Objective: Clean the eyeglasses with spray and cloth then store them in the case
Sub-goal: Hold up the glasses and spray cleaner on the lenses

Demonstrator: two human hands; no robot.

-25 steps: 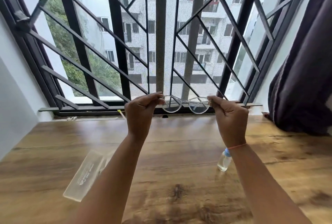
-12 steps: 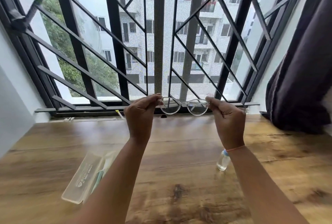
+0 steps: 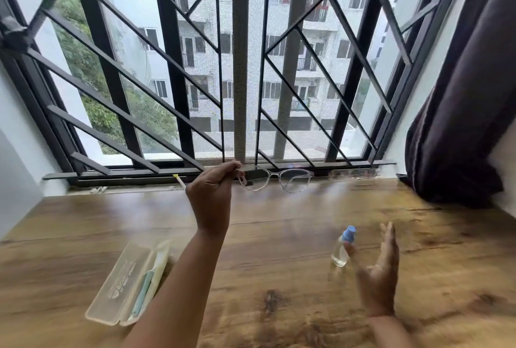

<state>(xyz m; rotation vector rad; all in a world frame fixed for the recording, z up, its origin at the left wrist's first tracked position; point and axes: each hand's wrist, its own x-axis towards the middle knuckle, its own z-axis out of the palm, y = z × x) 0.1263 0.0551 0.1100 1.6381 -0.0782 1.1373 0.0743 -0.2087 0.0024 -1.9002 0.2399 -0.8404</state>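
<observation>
My left hand (image 3: 211, 194) pinches the left end of the clear-framed eyeglasses (image 3: 275, 178) and holds them up above the wooden table (image 3: 279, 236), in front of the window. My right hand (image 3: 378, 272) is low over the table with its fingers spread, blurred, right beside a small clear spray bottle (image 3: 343, 248) with a blue cap; its thumb tip is at the bottle. A translucent glasses case (image 3: 122, 283) lies open at the lower left, with a pale cloth (image 3: 152, 278) tucked in it.
A black barred window grille (image 3: 240, 68) runs along the table's far edge. A dark curtain (image 3: 460, 110) hangs bunched at the right and rests on the table corner. A small white stick with a yellow tip (image 3: 178, 179) lies on the sill.
My right hand has let go of the glasses and dropped down to the spray bottle. My left hand alone keeps the glasses raised.
</observation>
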